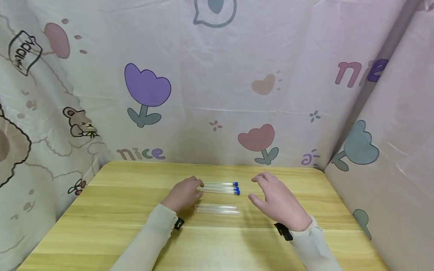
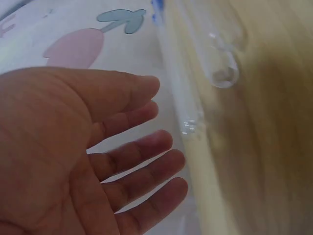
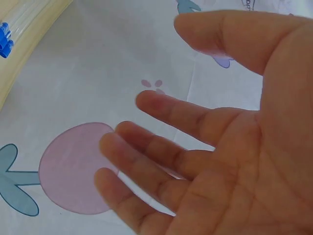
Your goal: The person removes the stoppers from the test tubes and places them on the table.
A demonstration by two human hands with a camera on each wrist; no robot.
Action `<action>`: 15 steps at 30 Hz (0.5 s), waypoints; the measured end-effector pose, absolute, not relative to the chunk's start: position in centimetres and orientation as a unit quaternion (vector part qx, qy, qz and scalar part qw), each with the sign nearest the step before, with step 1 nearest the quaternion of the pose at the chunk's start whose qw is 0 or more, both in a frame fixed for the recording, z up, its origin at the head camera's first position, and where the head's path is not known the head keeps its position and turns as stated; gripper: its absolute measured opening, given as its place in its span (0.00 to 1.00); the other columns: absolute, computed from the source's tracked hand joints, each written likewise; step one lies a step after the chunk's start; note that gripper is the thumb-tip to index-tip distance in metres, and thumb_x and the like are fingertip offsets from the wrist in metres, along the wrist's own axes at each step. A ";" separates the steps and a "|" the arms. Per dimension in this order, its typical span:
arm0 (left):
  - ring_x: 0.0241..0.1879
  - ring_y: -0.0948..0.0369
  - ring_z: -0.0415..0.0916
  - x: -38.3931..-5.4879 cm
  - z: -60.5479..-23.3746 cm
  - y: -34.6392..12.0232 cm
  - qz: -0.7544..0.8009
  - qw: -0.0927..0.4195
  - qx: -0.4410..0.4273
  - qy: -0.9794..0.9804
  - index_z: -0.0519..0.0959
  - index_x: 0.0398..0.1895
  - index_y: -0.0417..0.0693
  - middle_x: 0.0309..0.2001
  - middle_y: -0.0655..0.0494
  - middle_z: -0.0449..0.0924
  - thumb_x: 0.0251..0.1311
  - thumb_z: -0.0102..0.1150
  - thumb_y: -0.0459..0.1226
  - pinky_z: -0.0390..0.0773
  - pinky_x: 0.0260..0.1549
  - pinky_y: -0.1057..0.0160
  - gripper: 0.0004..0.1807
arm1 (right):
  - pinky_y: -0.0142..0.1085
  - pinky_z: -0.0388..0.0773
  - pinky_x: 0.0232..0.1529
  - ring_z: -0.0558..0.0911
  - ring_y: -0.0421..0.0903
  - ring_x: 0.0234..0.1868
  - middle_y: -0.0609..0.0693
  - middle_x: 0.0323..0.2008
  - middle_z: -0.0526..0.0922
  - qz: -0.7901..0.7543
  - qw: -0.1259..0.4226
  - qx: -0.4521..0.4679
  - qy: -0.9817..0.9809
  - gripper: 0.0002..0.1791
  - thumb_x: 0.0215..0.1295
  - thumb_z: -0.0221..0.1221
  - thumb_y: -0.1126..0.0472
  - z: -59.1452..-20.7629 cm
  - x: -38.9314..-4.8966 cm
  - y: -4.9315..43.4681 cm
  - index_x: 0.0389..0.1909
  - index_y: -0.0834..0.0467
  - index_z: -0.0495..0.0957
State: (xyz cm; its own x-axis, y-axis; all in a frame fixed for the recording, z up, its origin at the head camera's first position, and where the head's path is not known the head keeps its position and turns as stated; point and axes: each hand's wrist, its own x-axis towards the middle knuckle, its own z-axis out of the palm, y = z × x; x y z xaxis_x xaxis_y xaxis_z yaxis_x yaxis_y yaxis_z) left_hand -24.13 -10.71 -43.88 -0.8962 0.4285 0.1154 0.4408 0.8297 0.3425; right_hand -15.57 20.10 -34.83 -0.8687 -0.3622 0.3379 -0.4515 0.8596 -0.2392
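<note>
Several clear test tubes with blue caps (image 1: 220, 189) lie side by side on the table, caps to the right. Nearer the person, uncapped clear tubes (image 1: 217, 211) lie parallel to them. My left hand (image 1: 184, 194) is at the left, rounded ends of the capped tubes; its wrist view shows the fingers spread and slightly bent, with nothing in the palm. To the right of the blue caps (image 3: 5, 40), my right hand (image 1: 279, 199) hovers with fingers apart and holds nothing. In the left wrist view the uncapped tubes' rounded end (image 2: 224, 76) shows close by.
The wooden table (image 1: 135, 241) has a light yellow grain. A printed cloth curtain (image 1: 203, 94) with flowers and words hangs behind it, and further cloth hangs along the left and right sides. Each wrist wears a black strap (image 1: 283, 231).
</note>
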 end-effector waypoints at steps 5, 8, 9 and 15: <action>0.37 0.58 0.79 -24.5 -44.7 -10.7 -0.175 0.004 -0.228 -0.958 0.83 0.55 0.45 0.45 0.50 0.81 0.72 0.62 0.36 0.84 0.46 0.51 0.12 | 0.49 0.79 0.57 0.82 0.52 0.56 0.50 0.55 0.80 0.160 0.152 0.222 -0.950 0.21 0.68 0.66 0.52 -34.9 -15.8 19.9 0.56 0.58 0.80; 0.36 0.59 0.78 -24.8 -45.2 -10.7 -0.168 0.010 -0.234 -0.958 0.83 0.55 0.46 0.43 0.52 0.80 0.71 0.62 0.35 0.84 0.45 0.53 0.12 | 0.48 0.80 0.56 0.82 0.51 0.55 0.50 0.55 0.81 0.159 0.157 0.223 -0.949 0.20 0.68 0.67 0.52 -35.0 -16.0 19.8 0.55 0.58 0.81; 0.36 0.60 0.78 -24.9 -45.3 -10.7 -0.167 0.014 -0.236 -0.957 0.83 0.54 0.46 0.42 0.52 0.80 0.71 0.63 0.34 0.84 0.44 0.53 0.11 | 0.48 0.80 0.56 0.82 0.50 0.54 0.50 0.55 0.81 0.159 0.159 0.224 -0.948 0.20 0.68 0.67 0.51 -35.1 -16.1 19.8 0.55 0.57 0.81; 0.36 0.59 0.79 -25.3 -45.5 -10.6 -0.173 0.015 -0.235 -0.956 0.85 0.52 0.46 0.39 0.54 0.81 0.67 0.66 0.33 0.84 0.44 0.54 0.11 | 0.47 0.81 0.55 0.83 0.49 0.53 0.48 0.54 0.81 0.164 0.156 0.225 -0.948 0.19 0.68 0.67 0.52 -35.2 -16.3 19.8 0.54 0.56 0.81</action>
State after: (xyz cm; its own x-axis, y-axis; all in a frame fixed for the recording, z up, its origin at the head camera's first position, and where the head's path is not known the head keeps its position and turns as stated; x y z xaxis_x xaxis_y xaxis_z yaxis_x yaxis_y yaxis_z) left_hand -25.26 -10.64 -45.47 -0.8889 0.4444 0.1107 0.4551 0.8298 0.3230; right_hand -16.25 19.76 -35.18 -0.8505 -0.3744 0.3693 -0.4768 0.8454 -0.2408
